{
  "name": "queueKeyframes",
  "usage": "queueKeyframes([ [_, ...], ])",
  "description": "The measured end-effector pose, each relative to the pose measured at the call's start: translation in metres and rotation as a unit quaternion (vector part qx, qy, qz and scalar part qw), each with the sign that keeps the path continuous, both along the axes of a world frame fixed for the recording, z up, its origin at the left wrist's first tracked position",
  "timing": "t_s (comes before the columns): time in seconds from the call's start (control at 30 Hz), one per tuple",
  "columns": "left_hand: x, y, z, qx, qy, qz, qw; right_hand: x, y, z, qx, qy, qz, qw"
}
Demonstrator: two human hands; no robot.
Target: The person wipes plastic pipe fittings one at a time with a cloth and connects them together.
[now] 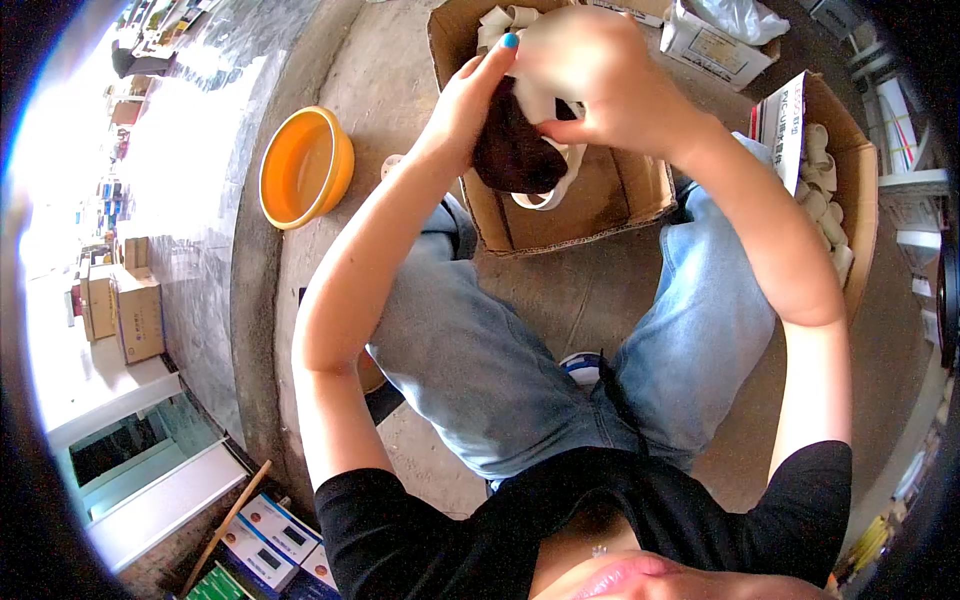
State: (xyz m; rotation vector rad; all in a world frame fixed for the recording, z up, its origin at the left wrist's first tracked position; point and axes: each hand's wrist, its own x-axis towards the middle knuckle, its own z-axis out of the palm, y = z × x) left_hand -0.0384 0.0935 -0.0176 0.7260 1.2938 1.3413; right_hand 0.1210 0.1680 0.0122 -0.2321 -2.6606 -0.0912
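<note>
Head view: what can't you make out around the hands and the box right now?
- Head view, right hand: fingertips lost in blur; grip unreadable.
- Head view, left hand: most fingers hidden behind the thumb and dark cloth.
- Head view, white ring-shaped piece: partly covered by the cloth.
- Head view, open box: far end cut off by the top edge; some contents behind the hands.

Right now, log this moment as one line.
left hand: holding dark brown cloth-like bundle | right hand: near white curved piece | beneath: open brown cardboard box | left: round orange basin
</note>
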Motion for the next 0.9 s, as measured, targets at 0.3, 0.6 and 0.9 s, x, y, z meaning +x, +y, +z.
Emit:
queueKeyframes([
  [0.3,0.001,0.012,-0.035,-0.069,0.307,0.040,0.948,-0.018,-0.029,-0.031,-0.149,0.007,-0.014,0.989],
  [0.6,-0.007,0.004,-0.012,-0.072,-0.086,-0.008,0.994,-0.014,-0.035,-0.034,-0.134,0.106,0.035,0.985],
  [0.9,-0.006,-0.023,0.023,0.009,-0.095,-0.045,0.994,-0.003,-0.005,-0.017,-0.092,0.165,0.139,0.972],
])
